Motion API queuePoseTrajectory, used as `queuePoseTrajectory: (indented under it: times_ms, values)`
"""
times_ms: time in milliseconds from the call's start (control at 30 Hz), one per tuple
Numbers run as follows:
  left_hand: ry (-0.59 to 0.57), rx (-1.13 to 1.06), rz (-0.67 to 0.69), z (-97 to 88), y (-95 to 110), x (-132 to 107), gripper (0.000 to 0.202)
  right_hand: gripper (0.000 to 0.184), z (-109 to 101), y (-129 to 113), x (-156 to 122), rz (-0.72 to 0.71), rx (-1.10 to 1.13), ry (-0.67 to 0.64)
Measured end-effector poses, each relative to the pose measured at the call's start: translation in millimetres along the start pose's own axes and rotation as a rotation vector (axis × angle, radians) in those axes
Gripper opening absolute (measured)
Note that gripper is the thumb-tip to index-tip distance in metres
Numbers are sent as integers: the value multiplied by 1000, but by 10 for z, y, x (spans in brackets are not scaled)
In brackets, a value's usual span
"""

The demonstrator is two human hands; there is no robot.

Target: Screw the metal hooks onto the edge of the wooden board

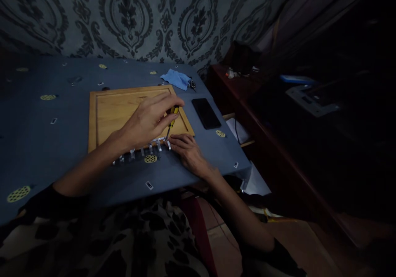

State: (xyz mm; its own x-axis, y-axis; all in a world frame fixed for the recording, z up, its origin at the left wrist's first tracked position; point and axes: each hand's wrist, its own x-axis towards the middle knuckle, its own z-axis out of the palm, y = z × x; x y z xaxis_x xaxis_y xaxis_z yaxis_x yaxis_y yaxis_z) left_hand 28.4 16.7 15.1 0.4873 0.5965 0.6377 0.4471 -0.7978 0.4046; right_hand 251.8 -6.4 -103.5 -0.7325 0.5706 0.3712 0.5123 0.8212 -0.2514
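Note:
My left hand [148,120] is closed round a small yellow-handled screwdriver [172,119], held almost upright with its tip down at the right end of a metal hook rail [140,152]. The rail lies along the near edge of a wooden tray [107,112] on the blue tablecloth. My right hand [187,149] lies on the cloth with its fingers pressed against the rail's right end, next to the screwdriver tip.
A black phone [206,113] lies right of the tray. A blue cloth [175,79] and keys sit near the table's far edge. The table's right edge [238,161] drops off beside a dark wooden cabinet [247,91] carrying small items. Patterned wall behind.

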Motion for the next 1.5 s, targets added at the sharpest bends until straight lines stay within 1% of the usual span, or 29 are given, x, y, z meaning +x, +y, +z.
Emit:
queuePoseTrajectory:
  times_ms: [167, 300, 367, 467, 533, 667, 767, 900, 967, 1067, 1233, 1367, 1500]
  values:
    - [40, 21, -1, 66, -17, -25, 23, 52, 2, 7, 6, -15, 12, 15]
    - [66, -7, 10, 91, -8, -22, 23, 53, 15, 18, 3, -18, 20, 20]
    - [59, -43, -9, 85, 4, -13, 27, 52, 26, 22, 1, -18, 19, 28]
    - [17, -137, -72, 64, 20, -3, 32, 50, 29, 20, 3, -9, 14, 24]
    - [-8, -176, -96, 47, 29, 1, 32, 50, 21, 15, 6, -8, 17, 13]
    - [-44, -168, -87, 21, 42, 7, 28, 51, 8, 11, 6, -21, 14, 22]
    - [-29, -145, -62, 34, 38, 10, 23, 50, 15, 16, 0, -20, 11, 23]
    - [52, -133, -46, 70, 14, 3, 19, 51, 24, 21, -3, -9, 29, 25]
    - [64, -123, -39, 70, 9, 2, 18, 51, 17, 18, 0, -16, 32, 26]
    - [42, -123, -56, 45, 24, 9, 19, 49, -4, 8, 6, -20, 29, 17]
    - [-1, -200, -136, 7, 60, 28, 25, 53, -15, 0, 8, 13, 9, -6]
    - [-12, -184, -114, 7, 54, 27, 23, 52, -5, 2, 1, 0, 13, 8]
    - [-3, -167, -98, 23, 38, 23, 20, 57, -11, -3, -1, 19, 25, -5]
